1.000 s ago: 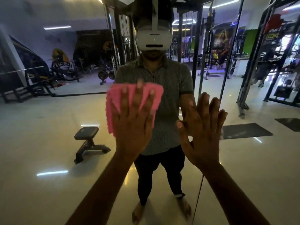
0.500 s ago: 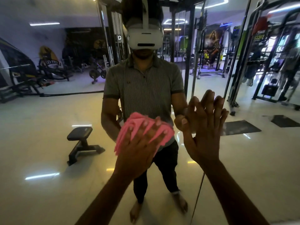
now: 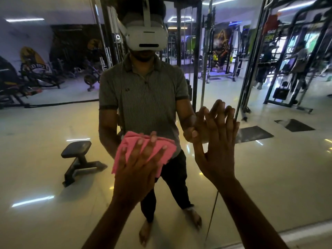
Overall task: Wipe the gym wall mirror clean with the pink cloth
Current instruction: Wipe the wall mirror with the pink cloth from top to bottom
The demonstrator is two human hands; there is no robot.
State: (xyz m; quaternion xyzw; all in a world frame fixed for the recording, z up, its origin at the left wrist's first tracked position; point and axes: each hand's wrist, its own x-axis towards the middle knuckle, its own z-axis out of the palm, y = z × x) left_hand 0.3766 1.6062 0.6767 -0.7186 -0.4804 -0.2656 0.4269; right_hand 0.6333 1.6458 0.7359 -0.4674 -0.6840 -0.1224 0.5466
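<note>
Head view: left hand [image 3: 138, 169] presses the pink cloth [image 3: 143, 150] flat against the mirror [image 3: 269, 168], fingers spread straight; right hand [image 3: 218, 150] rests open-palmed on the glass, fingers apart.

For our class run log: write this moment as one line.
left hand: presses pink cloth flat on mirror | right hand: open, braced on glass

I am looking into a commercial gym, seen through a wall mirror [image 3: 269, 177] that reflects the whole room. A padded black workout bench [image 3: 77, 159] stands on the glossy pale floor [image 3: 36, 141]. Behind it I see a cable machine frame [image 3: 195, 69], black steel racks [image 3: 287, 69] at the right, weight equipment [image 3: 32, 78] along the left wall, rubber floor mats [image 3: 255, 133], wall murals [image 3: 32, 56] and strip ceiling lights [image 3: 25, 20].
</note>
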